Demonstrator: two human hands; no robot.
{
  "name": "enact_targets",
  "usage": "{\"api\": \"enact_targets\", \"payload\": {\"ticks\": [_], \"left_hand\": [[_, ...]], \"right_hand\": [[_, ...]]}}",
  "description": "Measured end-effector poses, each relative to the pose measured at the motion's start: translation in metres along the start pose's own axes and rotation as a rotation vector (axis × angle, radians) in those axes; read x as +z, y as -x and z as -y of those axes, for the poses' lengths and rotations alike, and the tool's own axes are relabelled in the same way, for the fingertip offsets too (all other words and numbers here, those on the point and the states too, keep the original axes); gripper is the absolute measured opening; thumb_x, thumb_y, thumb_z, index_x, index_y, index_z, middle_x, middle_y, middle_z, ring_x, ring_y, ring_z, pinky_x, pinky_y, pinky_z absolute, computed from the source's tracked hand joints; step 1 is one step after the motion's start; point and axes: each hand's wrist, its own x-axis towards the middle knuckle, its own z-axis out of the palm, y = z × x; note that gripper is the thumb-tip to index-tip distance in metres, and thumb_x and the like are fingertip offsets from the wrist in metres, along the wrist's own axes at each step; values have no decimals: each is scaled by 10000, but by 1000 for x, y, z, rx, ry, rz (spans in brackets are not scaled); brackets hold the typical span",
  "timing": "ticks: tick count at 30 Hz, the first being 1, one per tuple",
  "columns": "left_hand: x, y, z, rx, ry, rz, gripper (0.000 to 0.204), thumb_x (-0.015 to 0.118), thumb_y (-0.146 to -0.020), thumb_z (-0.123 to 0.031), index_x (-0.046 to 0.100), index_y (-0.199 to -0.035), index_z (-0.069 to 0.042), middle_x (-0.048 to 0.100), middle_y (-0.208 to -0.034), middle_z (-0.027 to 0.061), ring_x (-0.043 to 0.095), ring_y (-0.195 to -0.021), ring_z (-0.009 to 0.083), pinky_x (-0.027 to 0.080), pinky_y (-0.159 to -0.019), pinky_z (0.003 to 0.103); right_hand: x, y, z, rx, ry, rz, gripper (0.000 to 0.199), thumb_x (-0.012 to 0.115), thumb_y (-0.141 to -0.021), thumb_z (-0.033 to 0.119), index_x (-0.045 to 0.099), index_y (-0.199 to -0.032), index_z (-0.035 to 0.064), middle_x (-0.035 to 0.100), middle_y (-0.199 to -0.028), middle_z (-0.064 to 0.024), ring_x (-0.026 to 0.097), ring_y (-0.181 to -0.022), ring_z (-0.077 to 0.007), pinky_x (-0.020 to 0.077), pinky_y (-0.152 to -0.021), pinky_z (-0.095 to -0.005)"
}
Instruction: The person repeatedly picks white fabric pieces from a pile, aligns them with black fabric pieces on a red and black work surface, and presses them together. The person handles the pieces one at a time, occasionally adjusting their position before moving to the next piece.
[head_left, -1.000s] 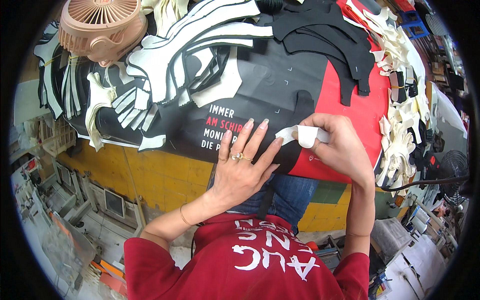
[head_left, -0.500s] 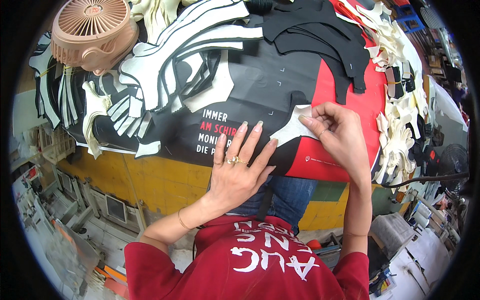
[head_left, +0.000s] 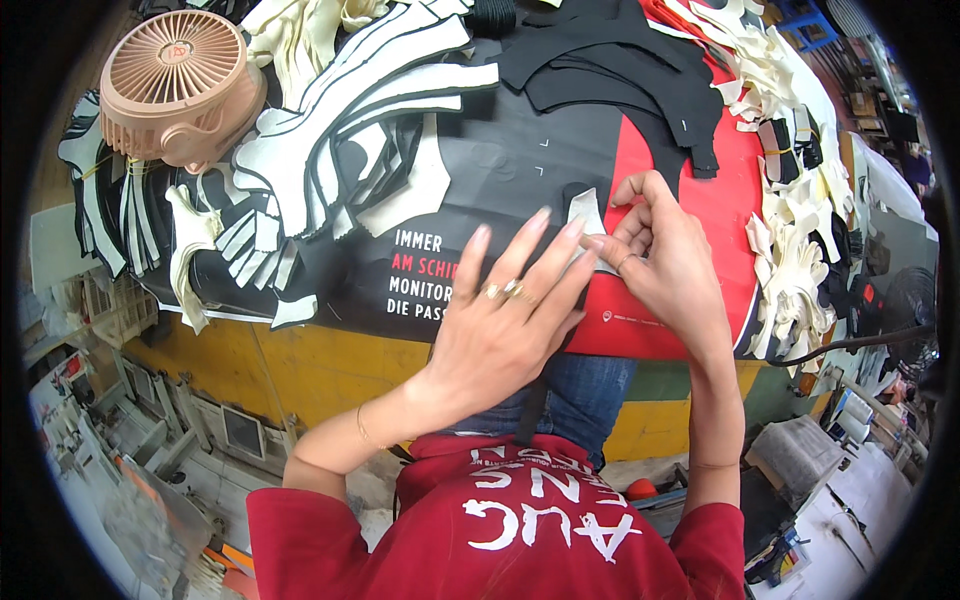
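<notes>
A small white fabric piece [head_left: 585, 210] with black backing showing at its upper edge lies near the front of the printed sheet. My left hand [head_left: 505, 310] is laid out flat with its fingers stretched, the fingertips reaching the piece's lower left and covering part of it. At the piece's right edge, my right hand [head_left: 670, 260] has its fingers curled and its thumb lying on the fabric; the contact under the thumb is partly hidden. Black cut fabric pieces [head_left: 600, 75] lie beyond my hands. To the left is a fanned pile of white pieces with black edges [head_left: 330, 120].
A peach-coloured fan [head_left: 180, 70] stands at the far left, beside tied bundles of strips [head_left: 130, 215]. Cream fabric pieces [head_left: 785, 240] are heaped along the right edge. The black and red printed sheet [head_left: 400, 325] covers the table, and a black cable [head_left: 850, 345] runs off to the right.
My left hand has moved right and up, over the white piece's lower part. My right hand's index finger has lifted away from the thumb. The view has shifted slightly.
</notes>
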Motion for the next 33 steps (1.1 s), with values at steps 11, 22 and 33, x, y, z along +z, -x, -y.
{"api": "enact_targets", "payload": {"ticks": [11, 22, 33], "left_hand": [[12, -29, 11, -47, -54, 264, 692, 606, -946, -336, 369, -1534, -60, 299, -1622, 111, 239, -1512, 311, 71, -1208, 582], [7, -30, 11, -26, -103, 358, 811, 536, -907, -638, 340, -1568, -211, 198, -1650, 167, 146, -1532, 366, 27, -1192, 623], [4, -32, 10, 4, -178, 415, 773, 492, -899, -689, 360, -1559, -309, 180, -1642, 223, 136, -1523, 415, 6, -1178, 640]], "right_hand": [[1, 1, -3, -62, 38, -48, 387, 790, -825, 226, 515, -1058, 85, 679, -666, -70, 673, -660, -305, 451, -571, -419], [-31, 57, -45, 258, -154, -96, 187, 775, -884, 141, 687, -855, -22, 626, -678, 4, 545, -633, -29, 431, -571, -215], [-29, 50, -59, 187, -100, -177, 290, 830, -832, 219, 677, -752, -15, 607, -603, -11, 522, -537, -46, 375, -484, -229]]}}
